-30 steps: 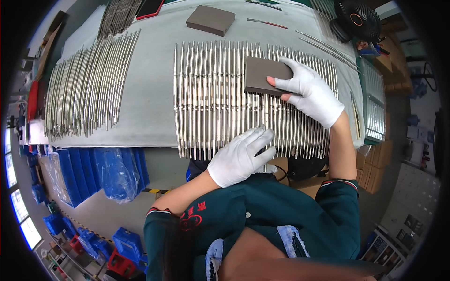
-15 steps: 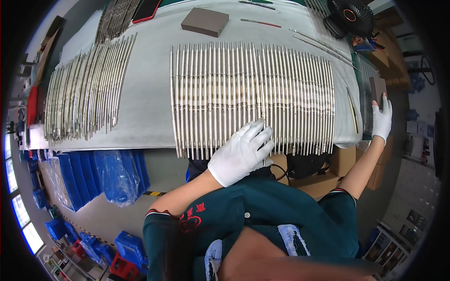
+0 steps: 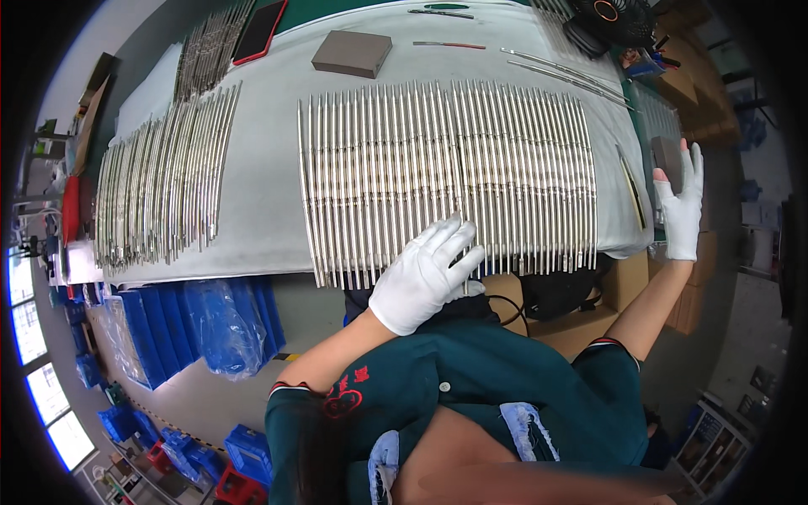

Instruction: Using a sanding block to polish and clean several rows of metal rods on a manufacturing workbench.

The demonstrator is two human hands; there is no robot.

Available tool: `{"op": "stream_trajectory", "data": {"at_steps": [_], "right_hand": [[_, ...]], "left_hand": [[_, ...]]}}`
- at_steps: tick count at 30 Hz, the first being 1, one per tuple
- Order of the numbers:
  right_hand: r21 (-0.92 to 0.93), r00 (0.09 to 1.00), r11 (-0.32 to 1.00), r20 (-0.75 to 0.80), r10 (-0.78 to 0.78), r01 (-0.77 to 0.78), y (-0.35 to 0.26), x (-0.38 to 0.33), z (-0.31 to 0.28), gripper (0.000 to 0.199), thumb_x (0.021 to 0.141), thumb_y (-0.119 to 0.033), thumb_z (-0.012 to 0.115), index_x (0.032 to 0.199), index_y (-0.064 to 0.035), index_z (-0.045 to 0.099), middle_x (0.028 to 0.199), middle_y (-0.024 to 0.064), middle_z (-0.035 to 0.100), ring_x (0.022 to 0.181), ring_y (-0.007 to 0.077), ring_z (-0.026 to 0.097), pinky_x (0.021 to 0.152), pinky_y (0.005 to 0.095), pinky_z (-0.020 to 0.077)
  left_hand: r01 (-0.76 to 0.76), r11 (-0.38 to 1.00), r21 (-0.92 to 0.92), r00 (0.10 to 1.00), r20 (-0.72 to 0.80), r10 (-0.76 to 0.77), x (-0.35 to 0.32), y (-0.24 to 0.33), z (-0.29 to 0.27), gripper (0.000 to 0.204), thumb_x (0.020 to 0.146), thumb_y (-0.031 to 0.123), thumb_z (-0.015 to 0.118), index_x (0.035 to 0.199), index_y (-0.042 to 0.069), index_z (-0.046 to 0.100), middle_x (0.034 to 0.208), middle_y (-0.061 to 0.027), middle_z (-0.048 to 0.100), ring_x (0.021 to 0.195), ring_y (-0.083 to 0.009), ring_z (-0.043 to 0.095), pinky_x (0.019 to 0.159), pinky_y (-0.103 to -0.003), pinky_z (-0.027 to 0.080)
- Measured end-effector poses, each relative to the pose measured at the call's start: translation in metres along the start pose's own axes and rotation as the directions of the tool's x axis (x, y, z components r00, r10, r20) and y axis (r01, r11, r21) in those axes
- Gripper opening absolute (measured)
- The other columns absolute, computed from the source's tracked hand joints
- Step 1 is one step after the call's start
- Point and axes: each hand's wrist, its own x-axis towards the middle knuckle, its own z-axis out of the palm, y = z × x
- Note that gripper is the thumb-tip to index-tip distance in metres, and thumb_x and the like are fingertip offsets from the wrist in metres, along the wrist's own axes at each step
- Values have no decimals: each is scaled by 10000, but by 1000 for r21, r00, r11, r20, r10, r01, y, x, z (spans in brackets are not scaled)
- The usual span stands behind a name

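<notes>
Two white-gloved hands | left hand (image 3: 427, 273) flat, fingers spread, pressing near ends of metal rod row (image 3: 446, 172) frame centre | right hand (image 3: 680, 206) at right edge, holding grey sanding block (image 3: 667, 157) | second grey block (image 3: 352, 53) top centre

white-clothed table (image 3: 261, 194); rows of metal rods (image 3: 446, 168); grey block (image 3: 352, 53); red phone (image 3: 259, 31)
</notes>
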Motion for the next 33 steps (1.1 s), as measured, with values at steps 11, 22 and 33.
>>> {"op": "stream_trajectory", "data": {"at_steps": [11, 22, 33], "right_hand": [[522, 679, 753, 382, -627, 401, -132, -47, 43, 664, 913, -525, 516, 1394, -71, 462, 1476, 264, 341, 1375, 459, 306, 1130, 511, 253], [364, 646, 740, 363, -672, 566, -154, -58, 67, 582, 890, -423, 538, 1375, -105, 489, 1455, 241, 370, 1371, 410, 324, 1149, 519, 217], [365, 661, 754, 365, -655, 546, -155, -58, 65, 563, 891, -423, 541, 1363, -117, 510, 1451, 237, 377, 1362, 412, 336, 1147, 521, 229]], "left_hand": [[71, 989, 128, 986, 138, -89, 9, 5, -8, 637, 732, 302, 734, 1273, 52, 509, 1272, -132, 537, 1239, -333, 492, 1065, -452, 381], [23, 962, 270, 980, 183, -75, 7, 4, -3, 644, 764, 383, 698, 1282, 56, 503, 1294, -118, 512, 1274, -285, 464, 1083, -440, 349], [14, 947, 321, 980, 185, -77, 3, 3, 0, 693, 752, 385, 707, 1317, 50, 486, 1342, -127, 487, 1288, -304, 453, 1093, -440, 343]]}}
